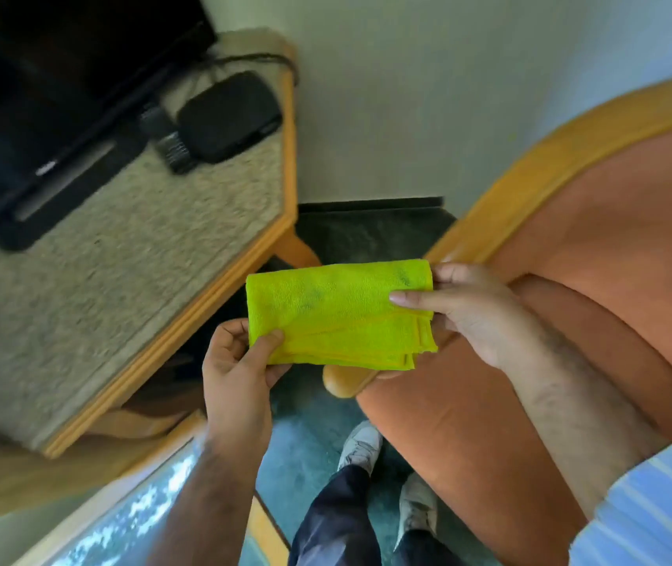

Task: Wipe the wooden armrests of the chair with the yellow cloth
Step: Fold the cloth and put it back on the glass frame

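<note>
Both hands, left (240, 361) and right (465, 312), pinched your folded yellow cloth (338, 316) above the curved wooden armrest (501, 206); wiping hadn't begun.

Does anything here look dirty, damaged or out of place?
Only the yellow cloth: dark smudges mark its upper face, so it looks already soiled. It is folded and held in the air between the left hand and right hand, above the wooden armrest. Nothing looks spilled or broken.

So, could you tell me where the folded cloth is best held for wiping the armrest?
Probably flat across the middle of the cloth, palm from above. It is folded into a thick pad, loose edges at the lower right, so the right hand could press it flat onto the armrest.
</note>
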`<state>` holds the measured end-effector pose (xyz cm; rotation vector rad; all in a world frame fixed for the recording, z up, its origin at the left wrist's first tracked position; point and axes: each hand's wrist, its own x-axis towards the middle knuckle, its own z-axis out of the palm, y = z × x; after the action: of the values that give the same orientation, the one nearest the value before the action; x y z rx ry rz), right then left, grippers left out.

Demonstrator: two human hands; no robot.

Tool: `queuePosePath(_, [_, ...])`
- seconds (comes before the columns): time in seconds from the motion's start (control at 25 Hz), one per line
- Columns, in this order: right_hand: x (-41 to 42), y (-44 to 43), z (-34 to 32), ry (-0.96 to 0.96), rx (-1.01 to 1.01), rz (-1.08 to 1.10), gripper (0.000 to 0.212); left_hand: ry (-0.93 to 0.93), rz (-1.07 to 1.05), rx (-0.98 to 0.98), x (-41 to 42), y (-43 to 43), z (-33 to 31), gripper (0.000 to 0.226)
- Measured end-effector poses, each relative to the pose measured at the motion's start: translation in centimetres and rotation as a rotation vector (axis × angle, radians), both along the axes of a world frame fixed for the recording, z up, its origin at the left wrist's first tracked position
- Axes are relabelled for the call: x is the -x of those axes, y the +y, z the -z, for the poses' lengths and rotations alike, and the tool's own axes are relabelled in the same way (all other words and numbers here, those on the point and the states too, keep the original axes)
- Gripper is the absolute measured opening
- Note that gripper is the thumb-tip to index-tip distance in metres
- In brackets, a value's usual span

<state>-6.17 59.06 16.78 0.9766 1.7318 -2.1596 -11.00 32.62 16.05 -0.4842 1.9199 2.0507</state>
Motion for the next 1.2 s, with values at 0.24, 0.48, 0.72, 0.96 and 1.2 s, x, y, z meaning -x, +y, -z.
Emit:
queuePosePath(0.24, [5.5, -15.4, 4.5, -0.03, -0.001, -0.396, 0.018, -0.06, -0.355, 0.143, -4.6, -15.1, 3.8, 0.021])
queuePosePath(0.48, [4.6, -30.6, 14.5, -0.114, -0.078, -0.709, 0.02, -0.253, -0.599, 0.315, -11.7, -28.0, 11.4, 0.011])
queuePosePath(0.72, [3.5, -41.0, 23.9, -0.098, -0.38, -0.815, 0.025, -0.464, -0.692, 0.581, -14.6, -35.7, 20.8, 0.018])
queuePosePath(0.96, [3.9, -44.4, 28.5, -0.045, -0.657, -0.917, 0.029, -0.509, -0.482, 0.866, -13.2, -38.7, 26.2, 0.029])
queuePosePath(1.2, [3.5, -44.6, 29.7, -0.031, -0.848, -0.943, 0.044, -0.485, -0.306, 1.077, -12.4, -38.8, 28.5, 0.036])
